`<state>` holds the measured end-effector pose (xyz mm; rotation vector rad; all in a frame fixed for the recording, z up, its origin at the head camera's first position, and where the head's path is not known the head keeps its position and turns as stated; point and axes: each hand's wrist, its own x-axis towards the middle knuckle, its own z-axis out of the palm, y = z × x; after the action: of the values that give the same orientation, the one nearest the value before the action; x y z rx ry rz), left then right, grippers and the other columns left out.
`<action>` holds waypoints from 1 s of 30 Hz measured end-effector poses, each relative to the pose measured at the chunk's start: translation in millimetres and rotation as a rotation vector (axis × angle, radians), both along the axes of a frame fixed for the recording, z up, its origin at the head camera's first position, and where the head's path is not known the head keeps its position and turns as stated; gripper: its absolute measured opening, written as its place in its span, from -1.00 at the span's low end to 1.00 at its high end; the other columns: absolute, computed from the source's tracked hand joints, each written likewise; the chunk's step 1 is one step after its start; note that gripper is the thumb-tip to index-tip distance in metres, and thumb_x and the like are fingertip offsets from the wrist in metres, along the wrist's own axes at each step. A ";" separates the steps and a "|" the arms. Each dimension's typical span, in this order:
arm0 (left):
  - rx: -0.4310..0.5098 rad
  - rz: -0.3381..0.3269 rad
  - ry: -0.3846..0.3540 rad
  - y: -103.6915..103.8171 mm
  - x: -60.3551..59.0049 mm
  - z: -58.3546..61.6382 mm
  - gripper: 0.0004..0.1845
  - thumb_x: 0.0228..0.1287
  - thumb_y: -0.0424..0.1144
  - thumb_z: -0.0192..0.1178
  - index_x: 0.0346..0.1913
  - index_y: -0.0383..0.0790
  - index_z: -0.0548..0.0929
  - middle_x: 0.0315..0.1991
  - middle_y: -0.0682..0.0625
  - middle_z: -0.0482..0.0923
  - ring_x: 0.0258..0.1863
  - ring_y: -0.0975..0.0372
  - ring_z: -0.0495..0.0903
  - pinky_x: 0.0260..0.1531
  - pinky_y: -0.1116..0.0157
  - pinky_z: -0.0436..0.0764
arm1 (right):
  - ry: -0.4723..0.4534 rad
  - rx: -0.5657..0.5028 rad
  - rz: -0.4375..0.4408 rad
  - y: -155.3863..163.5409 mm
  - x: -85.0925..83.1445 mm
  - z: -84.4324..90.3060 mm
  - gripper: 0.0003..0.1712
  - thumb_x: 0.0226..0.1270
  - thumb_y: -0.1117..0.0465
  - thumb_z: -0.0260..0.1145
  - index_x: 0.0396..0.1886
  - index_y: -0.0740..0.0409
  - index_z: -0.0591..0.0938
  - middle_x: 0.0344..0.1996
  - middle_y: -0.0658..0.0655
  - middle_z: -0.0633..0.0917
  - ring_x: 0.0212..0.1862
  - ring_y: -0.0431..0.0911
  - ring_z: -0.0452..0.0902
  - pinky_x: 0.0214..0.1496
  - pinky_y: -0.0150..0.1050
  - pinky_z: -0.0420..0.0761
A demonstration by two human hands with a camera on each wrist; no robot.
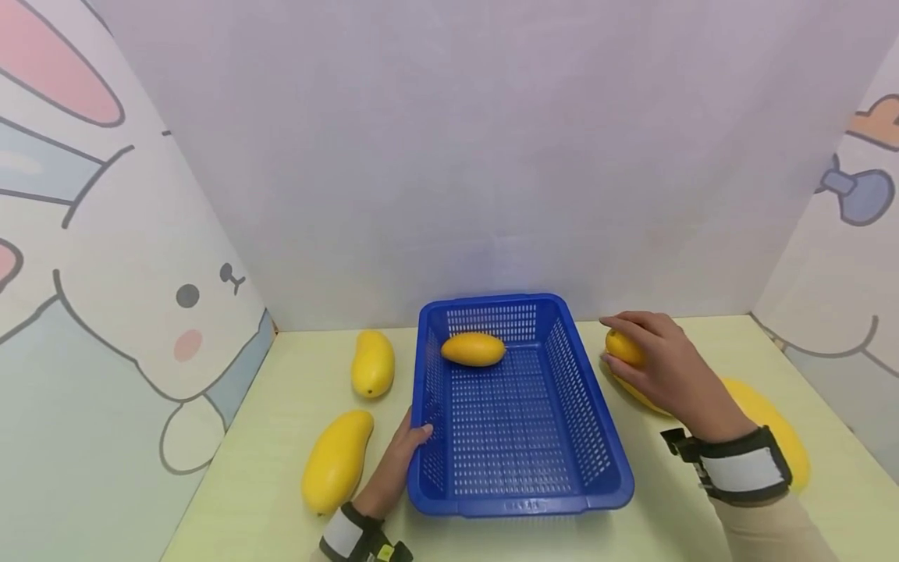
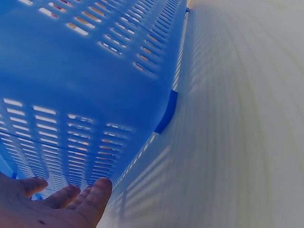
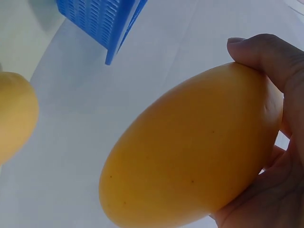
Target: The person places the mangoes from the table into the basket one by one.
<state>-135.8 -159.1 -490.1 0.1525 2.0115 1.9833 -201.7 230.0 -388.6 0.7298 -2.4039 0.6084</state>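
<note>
The right hand (image 1: 667, 371) is curled round a yellow mango (image 1: 623, 348) just to the right of the blue basket (image 1: 604, 437), thumb and fingers wrapped over the fruit so that in the head view only its far end shows past the knuckles. The right wrist view shows the hold plainly: the mango fills most of the picture, a thumb pressed over its upper end and the palm cupping it from below, though whether the fruit rests on the table (image 1: 281, 468) or is lifted clear of it cannot be told. A second, larger mango (image 1: 769, 425) lies close behind that wrist, half hidden by the wrist strap (image 1: 744, 467) and forearm. The left hand (image 1: 400, 460) lies against the basket's left wall near the front corner, fingers straight and resting on the plastic (the left wrist view shows only the fingertips (image 2: 95, 192), cut off at the bottom edge, next to the slotted wall). One mango (image 1: 474, 349) lies inside the basket at its far end. Two more lie on the table left of it: the near one (image 1: 335, 460) just beside the left hand, the far one (image 1: 373, 363) beyond it.
</note>
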 end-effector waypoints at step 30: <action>0.010 -0.015 0.026 0.0 0.0 -1.3 -0.23 0.57 -0.03 -0.19 0.65 -0.10 -0.25 0.62 -0.26 -0.20 0.54 -0.17 -0.04 0.43 -0.27 -0.02 | -0.069 0.229 0.249 -87.6 -36.5 22.7 -0.32 0.13 0.14 0.60 0.26 0.21 0.63 0.05 0.23 0.65 0.06 0.12 0.54 0.06 -0.02 0.65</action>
<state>-135.8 -159.1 -491.4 0.1964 2.0103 1.9926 -238.2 142.4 -365.8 1.1346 -2.4920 0.4641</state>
